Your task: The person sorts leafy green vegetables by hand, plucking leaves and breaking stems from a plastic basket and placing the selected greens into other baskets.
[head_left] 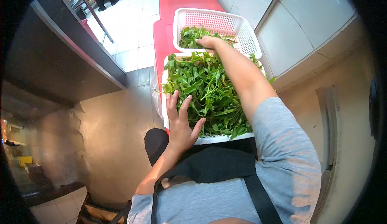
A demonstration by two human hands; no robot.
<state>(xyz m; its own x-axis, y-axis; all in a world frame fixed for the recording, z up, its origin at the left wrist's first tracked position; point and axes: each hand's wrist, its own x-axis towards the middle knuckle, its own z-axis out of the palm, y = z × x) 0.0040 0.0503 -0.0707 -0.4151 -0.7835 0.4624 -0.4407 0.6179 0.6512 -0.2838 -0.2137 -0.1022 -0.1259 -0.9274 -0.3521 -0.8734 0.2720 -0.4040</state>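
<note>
On the near basket (223, 139): middle of the frame, white, heaped with leafy greens (217, 99) up to its rim; from where I stand, it seems set close to the body for easy reach.
Far basket (211, 19): upper middle, just beyond the near one, with a smaller pile of greens (188, 38) toward its left; having the two end to end probably makes for a short reach between them.
Left hand (181, 129): at the near basket's left front, fingers spread over the edge of the heap, perhaps steadying it.
Right hand (207, 42): stretched over the heap into the far basket, down at the leaves; its fingertips are hidden, so I cannot tell whether they pinch any.
Red surface (160, 42): beneath the baskets, beside the tiled wall (290, 30).
</note>
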